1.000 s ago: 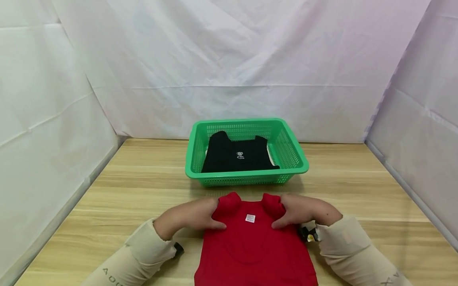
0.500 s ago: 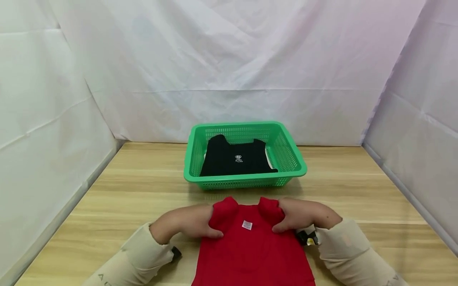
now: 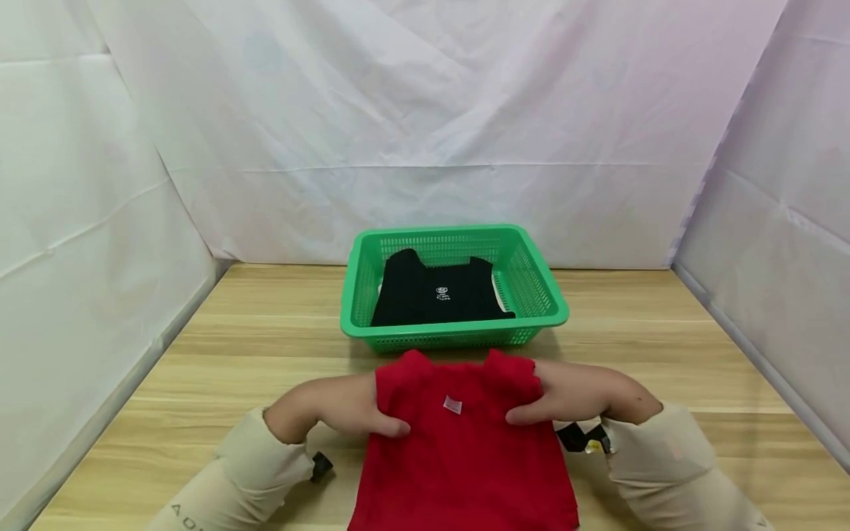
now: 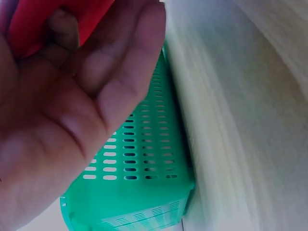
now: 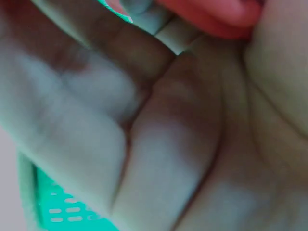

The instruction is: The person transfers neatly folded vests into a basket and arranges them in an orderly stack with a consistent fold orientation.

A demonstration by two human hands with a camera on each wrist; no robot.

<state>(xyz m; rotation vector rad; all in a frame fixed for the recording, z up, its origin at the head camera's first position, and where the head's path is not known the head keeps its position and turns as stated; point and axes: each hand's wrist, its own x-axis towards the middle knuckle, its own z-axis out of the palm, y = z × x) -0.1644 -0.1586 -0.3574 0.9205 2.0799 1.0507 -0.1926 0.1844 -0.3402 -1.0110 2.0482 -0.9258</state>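
Observation:
A red tank top (image 3: pixel 465 464) with a small white label at its neck is spread in front of me in the head view, its lower end cut off by the frame. My left hand (image 3: pixel 348 404) grips its left shoulder, thumb on top and fingers hidden under the cloth. The opposite shoulder is held likewise by my right hand (image 3: pixel 574 392). In the left wrist view, red cloth (image 4: pixel 94 17) lies against the curled fingers. A fold of red fabric (image 5: pixel 216 17) sits in the right palm in the right wrist view.
Just beyond the shirt stands a green perforated basket (image 3: pixel 454 332) with a black garment (image 3: pixel 434 291) inside, which bears a small white print. Both are on a wood-grain table (image 3: pixel 265 332). White sheets (image 3: pixel 425 110) hang at the back and both sides.
Both hands keep their hold on the red tank top. They have drawn slightly apart, and its shoulder end has risen a little toward the basket. The head view has shifted slightly.

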